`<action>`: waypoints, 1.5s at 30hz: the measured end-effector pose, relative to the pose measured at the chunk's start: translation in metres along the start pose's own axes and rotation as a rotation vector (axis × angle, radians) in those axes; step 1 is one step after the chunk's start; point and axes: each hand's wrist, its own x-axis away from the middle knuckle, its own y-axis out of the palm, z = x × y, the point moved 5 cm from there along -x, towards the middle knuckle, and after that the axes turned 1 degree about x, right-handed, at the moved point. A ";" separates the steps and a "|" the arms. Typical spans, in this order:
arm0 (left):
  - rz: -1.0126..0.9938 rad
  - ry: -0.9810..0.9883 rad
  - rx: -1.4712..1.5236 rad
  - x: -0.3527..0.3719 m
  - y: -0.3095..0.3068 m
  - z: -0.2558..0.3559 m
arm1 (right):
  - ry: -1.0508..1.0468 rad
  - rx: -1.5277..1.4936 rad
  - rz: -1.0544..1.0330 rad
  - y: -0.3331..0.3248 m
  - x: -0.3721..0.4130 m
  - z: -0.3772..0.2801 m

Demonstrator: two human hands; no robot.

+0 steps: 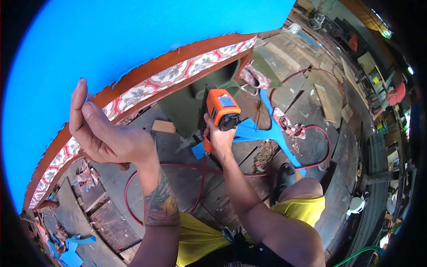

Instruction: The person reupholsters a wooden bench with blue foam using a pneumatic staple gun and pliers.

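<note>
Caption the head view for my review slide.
Right hand grips an orange-and-black power tool; left hand is raised before a bright-blue sheet on a reddish-brown wooden frame.

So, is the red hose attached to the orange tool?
Attached, apparently: the red hose meets the orange tool near the right hand.

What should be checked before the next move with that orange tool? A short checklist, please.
1. Tool gripped by the right hand: ok, fingers wrap its handle.
2. Left hand apart from the tool: ok, a gap separates them.
3. Hose joined to the tool: ok, it appears to meet the handle's bottom.
4. Blue sheet neatly edged: not ok, ragged.
5. Floor uncluttered: not ok, hose and blue scraps lie there.
6. Tool loaded: cannot tell.
</note>
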 end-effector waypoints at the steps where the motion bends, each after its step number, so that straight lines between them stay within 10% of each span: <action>1: -0.009 0.021 -0.052 0.000 -0.001 -0.006 | -0.003 0.000 -0.022 -0.005 -0.004 -0.003; 6: -0.129 0.171 -0.216 0.041 0.033 -0.014 | -0.111 0.140 -0.063 -0.044 -0.049 -0.017; 15: -0.932 0.963 -1.061 0.110 0.240 -0.019 | -0.225 -0.038 -0.056 -0.117 -0.170 -0.033; 17: -1.407 1.177 -1.132 0.142 0.290 -0.026 | -0.178 -0.185 -0.072 -0.129 -0.199 -0.031; 20: -1.559 1.153 -1.131 0.190 0.349 -0.032 | -0.083 -0.269 -0.094 -0.150 -0.235 -0.017; 30: -1.099 0.985 -0.997 0.230 0.377 -0.029 | 0.249 -0.462 0.008 -0.229 -0.314 0.020; 34: -1.057 0.912 -0.853 0.220 0.370 -0.023 | -0.010 -0.054 0.070 -0.238 -0.327 0.034; 37: -0.958 0.497 -0.825 0.197 0.345 -0.032 | 0.016 -0.322 -0.021 -0.237 -0.318 0.030; 45: -1.138 0.655 -0.639 0.177 0.364 -0.029 | -0.119 -0.268 0.041 -0.224 -0.302 -0.003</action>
